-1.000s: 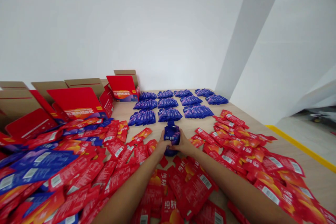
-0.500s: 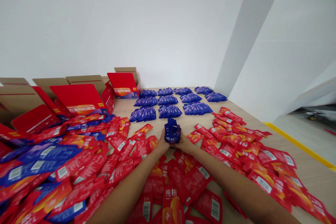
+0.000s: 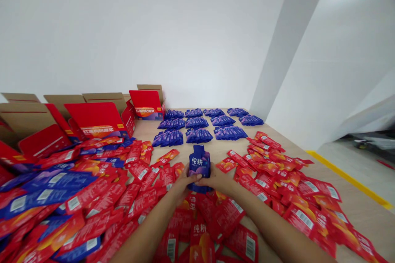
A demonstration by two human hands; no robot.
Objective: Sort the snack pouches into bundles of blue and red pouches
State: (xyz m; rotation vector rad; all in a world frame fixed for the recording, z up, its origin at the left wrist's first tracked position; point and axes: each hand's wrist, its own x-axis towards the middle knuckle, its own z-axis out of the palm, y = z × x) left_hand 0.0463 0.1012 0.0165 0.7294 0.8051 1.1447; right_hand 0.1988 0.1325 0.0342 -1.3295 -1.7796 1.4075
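Both hands meet round a stack of blue pouches [image 3: 199, 163] held upright, its printed front facing me. My left hand [image 3: 184, 181] wraps the stack's left side, with the thumb across the front. My right hand [image 3: 216, 177] closes on the right side, its thumb meeting the left one. Below and around the hands lie loose red pouches [image 3: 228, 218]. Beyond the stack, fanned groups of blue pouches [image 3: 199, 134] stand in rows on the table [image 3: 216, 146].
Open red boxes [image 3: 95, 121] line the back left, with another box [image 3: 148, 109] beside the blue rows. Mixed red and blue pouches [image 3: 108, 191] cover the left side; a heap of red pouches [image 3: 286, 176] lies at the right. A white wall [image 3: 185, 33] rises behind.
The blue stack has come nearer and tilted up, so its front now shows. Both thumbs have moved onto the front of it. The view has shifted slightly.
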